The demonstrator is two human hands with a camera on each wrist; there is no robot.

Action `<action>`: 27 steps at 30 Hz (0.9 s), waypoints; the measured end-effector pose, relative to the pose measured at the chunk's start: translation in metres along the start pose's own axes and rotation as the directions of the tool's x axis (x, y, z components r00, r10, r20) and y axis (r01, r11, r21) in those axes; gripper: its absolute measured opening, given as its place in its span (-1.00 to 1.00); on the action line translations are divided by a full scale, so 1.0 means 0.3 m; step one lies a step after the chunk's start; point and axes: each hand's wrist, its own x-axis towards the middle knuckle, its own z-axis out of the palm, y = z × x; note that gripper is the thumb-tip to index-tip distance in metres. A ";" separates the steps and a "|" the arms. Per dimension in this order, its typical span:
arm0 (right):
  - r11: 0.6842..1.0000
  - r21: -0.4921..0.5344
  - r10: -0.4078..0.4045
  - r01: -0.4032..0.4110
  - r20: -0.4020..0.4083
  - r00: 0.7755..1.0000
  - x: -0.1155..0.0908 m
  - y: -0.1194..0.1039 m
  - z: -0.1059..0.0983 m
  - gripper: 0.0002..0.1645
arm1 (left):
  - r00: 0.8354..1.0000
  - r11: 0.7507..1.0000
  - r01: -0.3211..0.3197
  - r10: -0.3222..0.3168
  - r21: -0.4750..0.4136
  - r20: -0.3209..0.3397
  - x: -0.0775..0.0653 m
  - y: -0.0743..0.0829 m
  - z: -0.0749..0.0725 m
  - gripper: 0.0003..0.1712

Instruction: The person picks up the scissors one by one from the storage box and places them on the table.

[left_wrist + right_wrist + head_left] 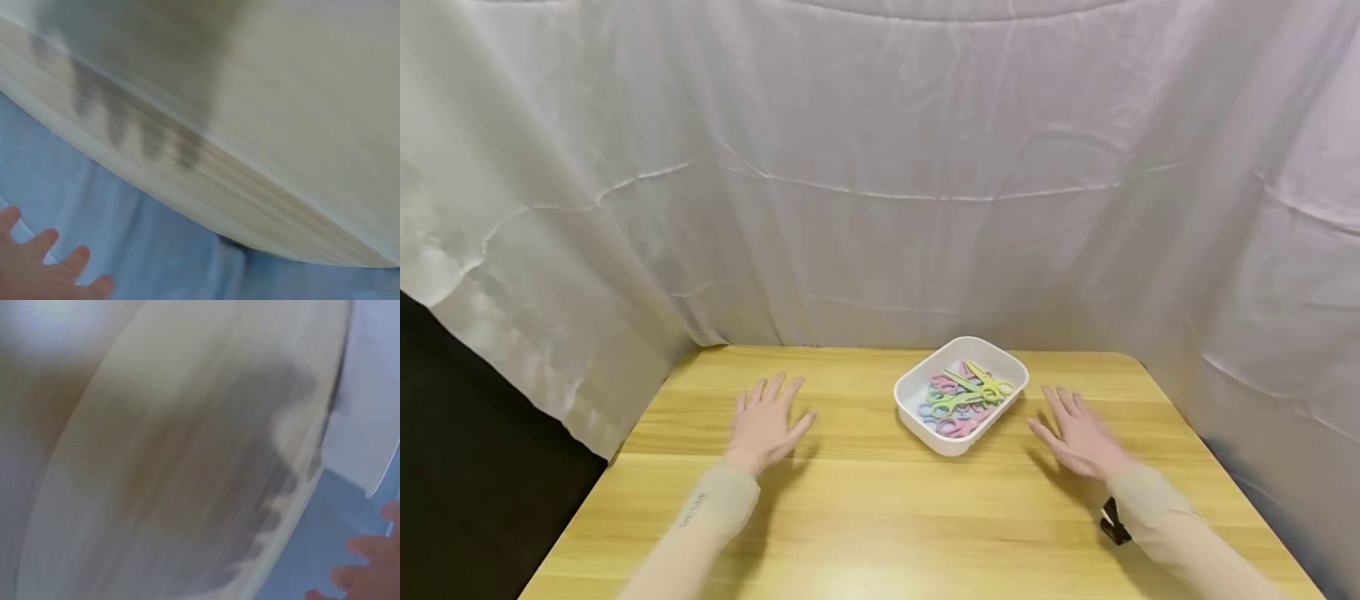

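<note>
A white plastic basin stands on the wooden table right of centre, holding several pairs of pastel scissors in pink, green, yellow and blue. My left hand is over the table to the left of the basin, fingers spread and holding nothing. On the basin's other side, my right hand hovers with fingers extended, also holding nothing, its fingertips a short way from the basin's right side. In the wrist views, the left fingers and right fingers show at the lower corners, with hand shadows on the wood.
The light wooden table reaches back to a pale hanging curtain, which also runs along both sides. A black area lies at the left edge. Something small and black is at the right wrist.
</note>
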 end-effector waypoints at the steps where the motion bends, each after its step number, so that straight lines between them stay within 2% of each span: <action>1: 1.000 0.031 -0.001 0.000 0.003 1.000 0.006 -0.013 0.002 0.00 | 1.000 1.000 -0.018 0.018 -0.001 0.003 0.012 0.017 0.003 -0.20; 4: 0.988 0.157 -0.006 0.005 0.000 1.000 0.026 -0.053 0.015 0.00 | 0.997 0.997 -0.080 0.080 0.006 0.015 0.044 0.074 0.010 -0.21; 6: 0.968 0.250 -0.010 0.014 -0.016 1.000 0.042 -0.078 0.030 -0.02 | 0.992 0.992 -0.126 0.126 0.005 0.017 0.063 0.114 0.016 -0.24; 9: 0.919 0.393 0.017 -0.009 -0.017 1.000 0.062 -0.118 0.051 -0.01 | 0.982 0.983 -0.184 0.184 0.005 0.040 0.089 0.174 0.034 -0.25; 11: 0.871 0.488 0.059 -0.054 0.006 0.998 0.072 -0.145 0.065 0.01 | 0.974 0.975 -0.221 0.221 -0.003 0.048 0.104 0.213 0.051 -0.26; 13: 0.797 0.592 0.122 -0.121 0.038 0.992 0.080 -0.175 0.077 0.02 | 0.966 0.968 -0.248 0.249 -0.019 0.066 0.116 0.250 0.069 -0.27; 14: 0.747 0.646 0.156 -0.154 0.055 0.986 0.084 -0.190 0.084 0.03 | 0.962 0.964 -0.263 0.265 -0.034 0.063 0.121 0.269 0.079 -0.27; 17: 0.557 0.806 0.242 -0.203 0.076 0.967 0.101 -0.233 0.110 0.01 | 0.949 0.951 -0.304 0.308 -0.060 0.070 0.137 0.322 0.103 -0.29; 18: 0.480 0.850 0.272 -0.218 0.092 0.958 0.108 -0.247 0.117 0.00 | 0.945 0.947 -0.315 0.320 -0.068 0.074 0.142 0.339 0.111 -0.30; 20: 0.373 0.901 0.321 -0.219 0.096 0.942 0.123 -0.269 0.134 0.02 | 0.937 0.940 -0.333 0.339 -0.080 0.087 0.152 0.371 0.124 -0.31; 22: 0.303 0.928 0.361 -0.216 0.098 0.928 0.136 -0.286 0.149 0.03 | 0.931 0.936 -0.342 0.349 -0.082 0.106 0.159 0.398 0.135 -0.32; 23: 0.278 0.936 0.378 -0.217 0.101 0.920 0.142 -0.293 0.156 0.05 | 0.929 0.936 -0.343 0.350 -0.080 0.116 0.163 0.409 0.141 -0.32; 24: 0.255 0.942 0.390 -0.217 0.104 0.915 0.145 -0.300 0.164 0.06 | 0.929 0.936 -0.342 0.350 -0.080 0.123 0.165 0.418 0.147 -0.33; 25: 0.256 0.944 0.404 -0.208 0.091 0.910 0.148 -0.304 0.174 0.07 | 0.928 0.937 -0.341 0.349 -0.080 0.128 0.167 0.427 0.153 -0.34; 27: 0.202 0.960 0.420 -0.195 0.095 0.902 0.152 -0.312 0.191 0.09 | 0.931 0.939 -0.334 0.342 -0.077 0.126 0.168 0.438 0.167 -0.35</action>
